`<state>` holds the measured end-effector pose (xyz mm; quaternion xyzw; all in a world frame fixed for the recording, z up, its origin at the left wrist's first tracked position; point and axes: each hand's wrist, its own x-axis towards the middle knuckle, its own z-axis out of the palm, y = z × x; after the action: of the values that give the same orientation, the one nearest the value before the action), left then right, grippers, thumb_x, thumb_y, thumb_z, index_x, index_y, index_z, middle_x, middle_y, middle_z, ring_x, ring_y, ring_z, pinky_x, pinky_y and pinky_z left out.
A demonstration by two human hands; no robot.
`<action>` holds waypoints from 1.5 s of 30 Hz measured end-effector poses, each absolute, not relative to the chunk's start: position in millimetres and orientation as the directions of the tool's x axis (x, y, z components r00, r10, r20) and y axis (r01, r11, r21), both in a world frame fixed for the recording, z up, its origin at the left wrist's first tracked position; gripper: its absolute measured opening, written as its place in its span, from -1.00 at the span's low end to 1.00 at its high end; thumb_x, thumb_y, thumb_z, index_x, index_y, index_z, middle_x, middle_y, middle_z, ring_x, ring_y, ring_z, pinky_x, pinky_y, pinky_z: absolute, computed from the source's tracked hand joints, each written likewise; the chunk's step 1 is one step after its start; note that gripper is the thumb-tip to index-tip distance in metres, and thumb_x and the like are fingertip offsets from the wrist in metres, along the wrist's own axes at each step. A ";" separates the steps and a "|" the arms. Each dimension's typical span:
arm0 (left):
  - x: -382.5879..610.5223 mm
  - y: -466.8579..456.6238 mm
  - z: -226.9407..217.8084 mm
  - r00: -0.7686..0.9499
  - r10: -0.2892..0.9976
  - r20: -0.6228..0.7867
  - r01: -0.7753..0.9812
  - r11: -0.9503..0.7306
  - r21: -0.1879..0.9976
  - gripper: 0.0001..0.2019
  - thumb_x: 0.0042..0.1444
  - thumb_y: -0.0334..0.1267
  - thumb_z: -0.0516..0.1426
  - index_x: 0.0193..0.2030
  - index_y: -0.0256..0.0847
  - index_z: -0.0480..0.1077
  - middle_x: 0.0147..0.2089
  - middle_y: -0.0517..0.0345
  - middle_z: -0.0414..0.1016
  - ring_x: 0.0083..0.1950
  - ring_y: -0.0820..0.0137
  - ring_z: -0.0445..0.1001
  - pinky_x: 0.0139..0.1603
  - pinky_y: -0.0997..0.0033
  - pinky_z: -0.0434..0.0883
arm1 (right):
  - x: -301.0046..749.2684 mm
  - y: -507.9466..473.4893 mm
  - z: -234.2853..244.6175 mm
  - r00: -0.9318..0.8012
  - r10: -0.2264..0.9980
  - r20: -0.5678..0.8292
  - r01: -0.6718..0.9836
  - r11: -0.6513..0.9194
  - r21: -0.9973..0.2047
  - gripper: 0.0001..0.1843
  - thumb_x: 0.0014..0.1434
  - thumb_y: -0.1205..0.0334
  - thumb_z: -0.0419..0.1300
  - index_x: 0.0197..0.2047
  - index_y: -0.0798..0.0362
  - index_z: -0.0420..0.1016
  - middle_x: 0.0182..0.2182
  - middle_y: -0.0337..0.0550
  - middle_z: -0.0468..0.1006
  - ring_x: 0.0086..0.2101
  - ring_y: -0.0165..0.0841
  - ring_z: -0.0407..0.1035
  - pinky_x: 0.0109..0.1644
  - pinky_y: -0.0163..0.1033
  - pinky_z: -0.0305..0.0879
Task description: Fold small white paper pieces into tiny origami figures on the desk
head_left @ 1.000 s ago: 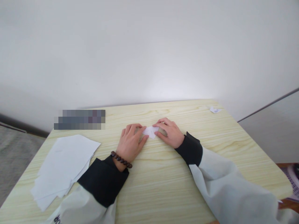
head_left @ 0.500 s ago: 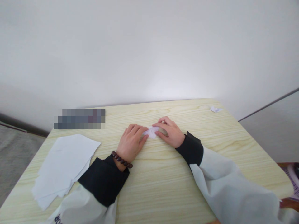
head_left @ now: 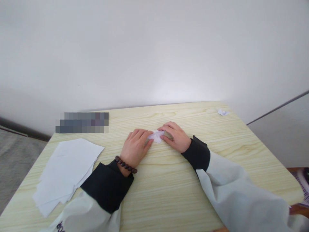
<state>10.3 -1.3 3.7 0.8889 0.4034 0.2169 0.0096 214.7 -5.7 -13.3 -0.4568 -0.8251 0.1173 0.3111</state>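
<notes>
Loose white sheets [head_left: 70, 161] lie fanned in an overlapping pile at the left of a pale wood-grain tabletop [head_left: 24, 209], with a pixelated object [head_left: 83, 123] just behind them, its nature impossible to tell. To their right, a left hand [head_left: 135, 146] wearing a dark beaded bracelet [head_left: 125, 165] at the wrist pinches one end of a small folded paper [head_left: 157, 137] between thumb and fingertips, the gap between them narrow. The paper sits at mid-table, between the two hands, its finer creases too small to read. A right hand [head_left: 177, 137] grips the opposite end, thumb on the near side, forefinger on the far, the remaining fingers curled close. The step in hand appears to be shaping or pressing a fold; the next move seems to call for light, even pressure from both sides, so that the little piece neither slips nor tears. Farther right, near the table's back corner, rests a second scrap of paper [head_left: 223, 112], apparently folded as well, well apart from either hand.
</notes>
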 end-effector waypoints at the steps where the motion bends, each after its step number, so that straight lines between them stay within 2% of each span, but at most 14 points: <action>1: 10.5 -1.5 3.8 0.580 0.721 0.379 0.714 -0.674 0.189 -0.78 0.16 -0.27 0.05 -0.08 -0.23 0.38 -0.15 0.04 0.47 -0.10 0.27 0.37 -0.09 0.24 0.35 | 214.7 -5.7 -13.5 -0.392 0.824 0.409 0.681 0.558 -0.474 -0.74 0.17 0.24 0.08 -0.07 0.07 0.42 -0.19 -0.06 0.40 -0.13 -0.27 0.27 0.00 -0.14 0.23; 12: 11.1 -3.8 3.0 0.628 0.668 0.399 0.680 -0.721 0.136 -0.79 0.15 -0.37 0.05 -0.14 -0.10 0.45 -0.11 0.12 0.48 -0.09 0.30 0.39 -0.12 0.26 0.34 | 214.5 -6.7 -12.8 -0.394 0.819 0.418 0.679 0.566 -0.468 -0.76 0.17 0.26 0.09 -0.11 0.09 0.45 -0.21 -0.05 0.39 -0.15 -0.27 0.28 -0.02 -0.14 0.25; 19: 12.0 -2.7 1.5 0.643 0.624 0.444 0.662 -0.745 0.087 -0.78 0.13 -0.40 0.06 -0.13 -0.14 0.46 -0.11 0.11 0.50 -0.02 0.27 0.37 -0.08 0.24 0.37 | 215.0 -4.5 -16.6 -0.396 0.794 0.462 0.657 0.596 -0.462 -0.77 0.17 0.25 0.10 -0.12 0.09 0.46 -0.24 -0.05 0.42 -0.19 -0.27 0.30 -0.08 -0.13 0.28; 25: 12.4 -3.7 3.3 0.682 0.566 0.464 0.632 -0.775 0.016 -0.79 0.14 -0.41 0.05 -0.15 -0.19 0.46 -0.13 0.11 0.53 0.00 0.24 0.37 -0.12 0.23 0.40 | 216.6 -4.7 -16.6 -0.431 0.745 0.509 0.664 0.644 -0.380 -0.80 0.19 0.24 0.09 -0.18 0.05 0.51 -0.27 -0.08 0.44 -0.24 -0.31 0.29 -0.13 -0.19 0.29; 30: 11.8 -4.8 2.3 0.683 0.557 0.473 0.625 -0.780 0.016 -0.79 0.12 -0.43 0.05 -0.16 -0.17 0.46 -0.12 0.14 0.54 0.00 0.26 0.39 -0.09 0.25 0.40 | 218.3 -4.8 -14.4 -0.456 0.732 0.506 0.690 0.650 -0.318 -0.79 0.20 0.21 0.09 -0.21 0.01 0.55 -0.28 -0.10 0.45 -0.30 -0.34 0.26 -0.20 -0.22 0.28; 35: 12.7 -6.4 2.6 0.673 0.575 0.464 0.646 -0.763 0.008 -0.75 0.12 -0.43 0.04 -0.08 -0.21 0.42 -0.16 0.10 0.54 -0.01 0.25 0.41 -0.11 0.25 0.41 | 217.4 -6.0 -11.6 -0.465 0.743 0.482 0.709 0.638 -0.300 -0.77 0.21 0.20 0.08 -0.22 0.01 0.56 -0.28 -0.10 0.47 -0.30 -0.35 0.25 -0.20 -0.22 0.26; 45: 14.5 -11.1 7.2 0.676 0.597 0.432 0.667 -0.745 -0.014 -0.78 0.08 -0.42 0.07 -0.15 -0.18 0.46 -0.13 0.15 0.54 0.01 0.20 0.39 -0.13 0.19 0.41 | 218.0 -4.0 -6.8 -0.415 0.779 0.470 0.775 0.573 -0.267 -0.85 0.08 0.27 0.15 -0.37 0.04 0.57 -0.35 -0.12 0.49 -0.32 -0.34 0.30 -0.20 -0.24 0.27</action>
<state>14.5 -11.1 7.2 0.9115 0.3465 0.2044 -0.0854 218.0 -4.0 -6.8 -0.4619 -0.8410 0.0042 0.2815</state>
